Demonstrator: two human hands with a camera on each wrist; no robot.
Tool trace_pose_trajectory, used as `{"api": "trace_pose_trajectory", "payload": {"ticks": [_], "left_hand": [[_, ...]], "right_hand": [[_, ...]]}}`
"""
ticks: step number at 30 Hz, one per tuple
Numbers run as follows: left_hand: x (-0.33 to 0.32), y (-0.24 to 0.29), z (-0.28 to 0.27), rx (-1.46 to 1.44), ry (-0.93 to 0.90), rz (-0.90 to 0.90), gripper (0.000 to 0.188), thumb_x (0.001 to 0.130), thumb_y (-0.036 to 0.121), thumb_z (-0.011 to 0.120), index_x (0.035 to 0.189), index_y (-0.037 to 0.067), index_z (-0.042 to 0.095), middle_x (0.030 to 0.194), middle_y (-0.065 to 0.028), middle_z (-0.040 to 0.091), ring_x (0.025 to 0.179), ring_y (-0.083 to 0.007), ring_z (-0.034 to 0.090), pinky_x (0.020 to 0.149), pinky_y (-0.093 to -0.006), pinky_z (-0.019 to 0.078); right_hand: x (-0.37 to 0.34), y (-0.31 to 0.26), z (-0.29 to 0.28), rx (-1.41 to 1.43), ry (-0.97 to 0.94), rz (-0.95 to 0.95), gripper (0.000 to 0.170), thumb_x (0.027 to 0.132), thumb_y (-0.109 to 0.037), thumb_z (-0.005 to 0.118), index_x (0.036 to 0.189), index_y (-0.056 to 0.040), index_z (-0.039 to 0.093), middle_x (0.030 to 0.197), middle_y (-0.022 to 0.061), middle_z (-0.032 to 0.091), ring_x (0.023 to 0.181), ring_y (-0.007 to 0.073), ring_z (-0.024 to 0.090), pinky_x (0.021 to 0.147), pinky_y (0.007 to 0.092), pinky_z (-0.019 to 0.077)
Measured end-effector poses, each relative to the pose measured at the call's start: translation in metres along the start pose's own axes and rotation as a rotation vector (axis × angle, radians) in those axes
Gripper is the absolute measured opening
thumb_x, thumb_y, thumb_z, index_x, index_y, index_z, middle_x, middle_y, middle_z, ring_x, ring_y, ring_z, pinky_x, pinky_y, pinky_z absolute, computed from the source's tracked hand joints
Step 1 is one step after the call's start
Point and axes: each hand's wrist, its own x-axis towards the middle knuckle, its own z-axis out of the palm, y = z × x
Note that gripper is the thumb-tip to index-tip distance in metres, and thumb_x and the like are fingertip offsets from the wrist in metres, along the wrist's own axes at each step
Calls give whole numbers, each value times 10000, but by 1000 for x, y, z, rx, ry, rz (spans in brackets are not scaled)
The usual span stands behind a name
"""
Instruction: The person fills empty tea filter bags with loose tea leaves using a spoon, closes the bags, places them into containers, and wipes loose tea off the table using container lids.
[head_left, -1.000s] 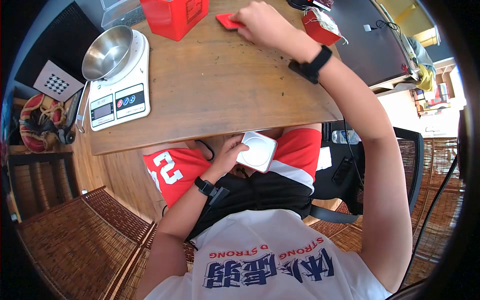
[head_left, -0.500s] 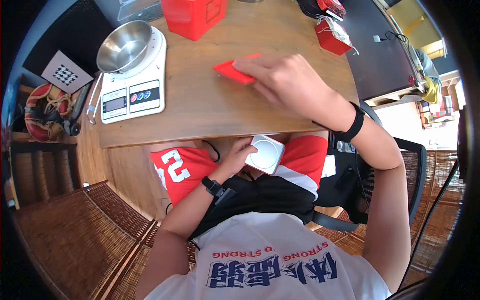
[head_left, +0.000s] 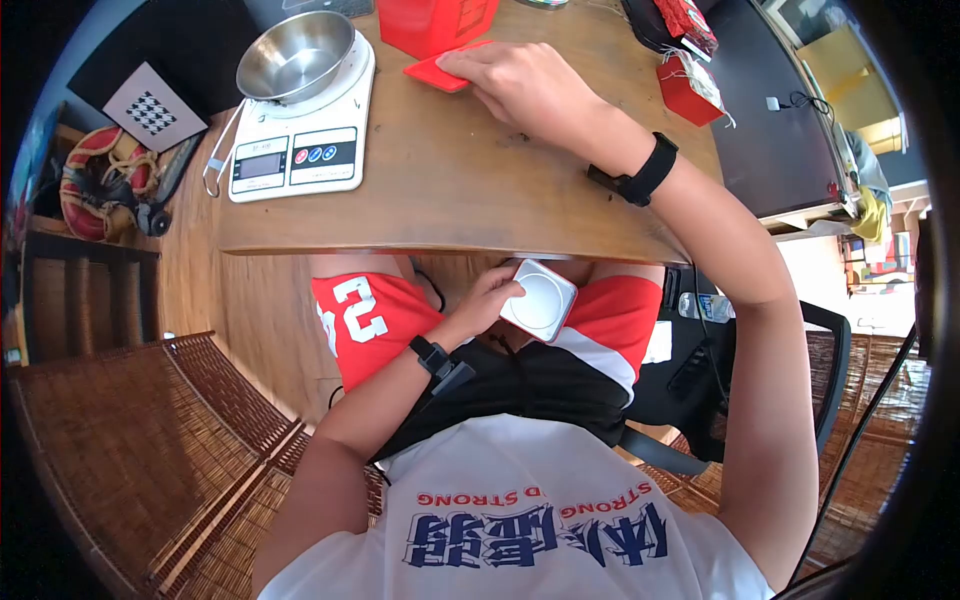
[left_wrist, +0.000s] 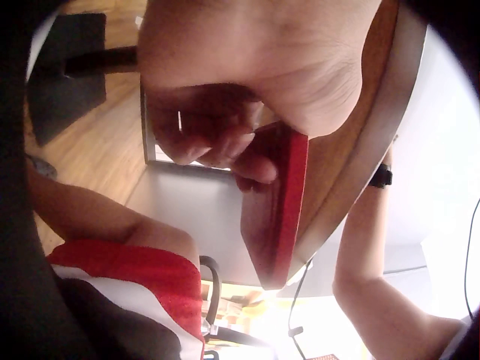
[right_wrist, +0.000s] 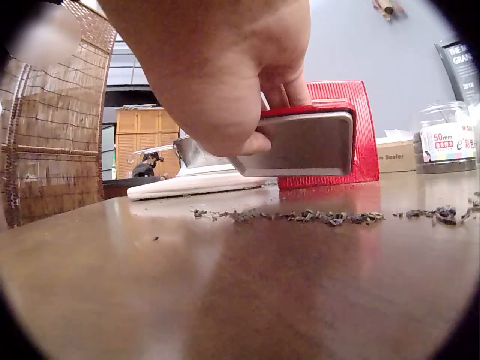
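Note:
My left hand [head_left: 485, 303] holds a flat square tin piece [head_left: 545, 312] over my lap, just below the table's near edge. Its upturned face is whitish with a round ring, and its side shows red [left_wrist: 289, 214] in the left wrist view. With thumb and fingers my right hand [head_left: 540, 92] pinches a flat red tin lid [head_left: 430, 76] above the tabletop. That lid has a silvery underside [right_wrist: 307, 146] in the right wrist view. Beside it stands a red box [right_wrist: 365, 142]. Dark dried leaf bits [right_wrist: 330, 218] lie scattered in a line on the wood.
On the table's left side a white kitchen scale [head_left: 345, 184] carries a steel bowl [head_left: 290, 62]. A small red box [head_left: 690, 95] with white strings stands at the right. Farther back is a clear plastic jar [right_wrist: 444, 139]. The wooden table's near edge [head_left: 480, 245] passes above my thighs.
My right hand has swung the red lid toward me and leftward, then back up beside the red box. My left hand keeps its grip on the square tin piece; the head view has shifted.

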Motion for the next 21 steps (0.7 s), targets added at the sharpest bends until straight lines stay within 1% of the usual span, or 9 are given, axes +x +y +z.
{"api": "trace_pose_trajectory", "payload": {"ticks": [3, 5, 6, 7, 8, 12, 15, 19, 21], "left_hand": [[6, -2, 0, 2, -47, 14, 323, 934, 154, 600, 1186, -33, 676, 991, -35, 706, 892, -103, 656, 801, -261, 520], [7, -8, -1, 17, -56, 0, 265, 923, 145, 594, 1093, -41, 679, 989, -35, 680, 927, -114, 617, 838, -276, 497], [9, -9, -1, 33, -59, -21, 252, 914, 156, 597, 1064, -26, 686, 949, -19, 677, 884, -108, 614, 796, -274, 493], [8, -7, -1, 54, -59, -33, 251, 912, 158, 597, 1063, -19, 690, 926, -12, 677, 859, -105, 615, 774, -275, 491], [8, -4, -2, 85, -58, -44, 250, 910, 160, 596, 1063, -12, 693, 903, -5, 676, 834, -102, 616, 752, -276, 489], [7, -15, -1, 32, -52, 2, 238, 909, 164, 600, 1035, -10, 703, 858, 7, 669, 791, -78, 608, 713, -257, 477], [5, -11, -1, 70, -20, -7, 242, 909, 155, 600, 1047, -14, 707, 864, 12, 670, 792, -68, 601, 711, -249, 471], [4, -10, 2, 50, -28, -7, 236, 911, 159, 599, 1030, -13, 708, 859, 6, 670, 790, -69, 600, 710, -243, 470], [0, -15, 6, 134, -10, 20, 238, 914, 163, 596, 1032, -11, 706, 863, 1, 673, 788, -71, 599, 708, -237, 467]], "right_hand": [[4, 2, 0, -26, -15, -1, 226, 860, -61, 611, 1081, -63, 656, 883, 149, 724, 769, 373, 710, 627, 460, 571], [8, -1, -2, 18, -136, 144, 340, 809, 4, 593, 1121, -58, 711, 999, 155, 748, 922, 364, 721, 847, 472, 598], [10, -3, -4, 27, -165, 146, 340, 809, 4, 593, 1121, -58, 711, 999, 155, 748, 922, 364, 721, 847, 472, 598], [14, -3, -6, 52, -117, 141, 175, 832, -42, 597, 981, -32, 687, 886, 198, 716, 828, 392, 707, 759, 481, 580], [17, -3, -5, 76, -61, 139, 103, 855, -88, 601, 841, -7, 663, 774, 241, 683, 735, 420, 693, 670, 491, 563], [20, -3, 0, 40, -89, 136, 120, 860, -65, 570, 828, -11, 673, 782, 236, 691, 750, 404, 704, 681, 488, 569], [32, 2, 10, 9, -83, 132, 149, 862, -58, 565, 838, -13, 705, 840, 223, 717, 841, 393, 717, 753, 481, 575], [45, 2, 29, -48, -121, 132, 178, 874, -72, 562, 855, -8, 727, 893, 219, 729, 872, 375, 725, 784, 465, 583], [54, 1, 41, -81, -91, 121, 187, 883, -86, 564, 862, -12, 734, 894, 219, 730, 872, 371, 727, 785, 462, 584]]}}
